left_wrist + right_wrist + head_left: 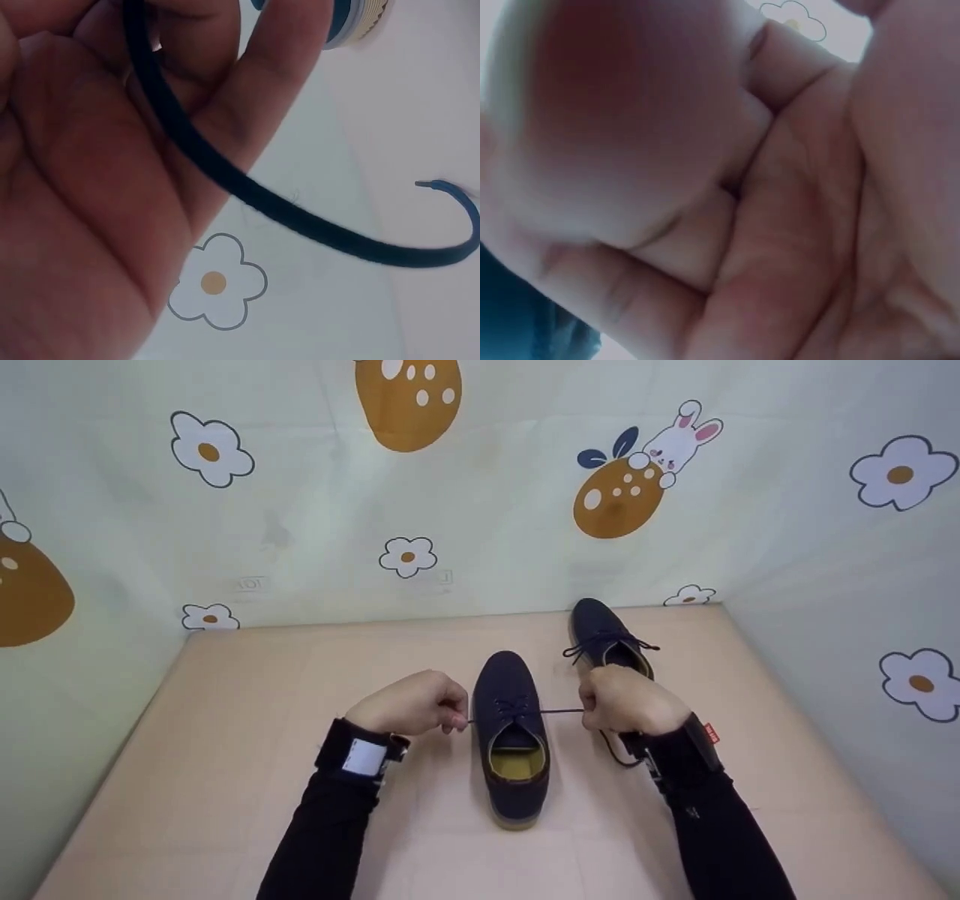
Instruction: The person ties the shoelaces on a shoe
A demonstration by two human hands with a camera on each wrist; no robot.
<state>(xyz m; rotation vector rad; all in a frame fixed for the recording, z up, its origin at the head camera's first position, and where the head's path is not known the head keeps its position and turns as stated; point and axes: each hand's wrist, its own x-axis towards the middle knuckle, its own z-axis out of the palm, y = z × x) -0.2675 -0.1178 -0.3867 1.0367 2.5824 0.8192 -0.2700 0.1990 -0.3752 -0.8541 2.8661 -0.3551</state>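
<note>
A dark navy lace-up shoe [504, 679] stands on the table between the hands, toe pointing away, its yellow-green insole showing. At its left side my left hand [420, 706] pinches one end of the shoelace [300, 223]; the loose tail curves past the palm to its tip in the left wrist view. Right of the shoe, my right hand [634, 701] grips the other lace end [561, 711], which runs straight and taut from the eyelets. A loose tail of it hangs below that hand. Curled fingers [780, 247] fill the right wrist view and hide the lace there.
A second navy shoe [596, 622], its lace tied in a bow, stands behind the right hand, which partly covers its heel. The pale table [300, 810] meets a patterned cloth wall [315, 525] at the back and sides.
</note>
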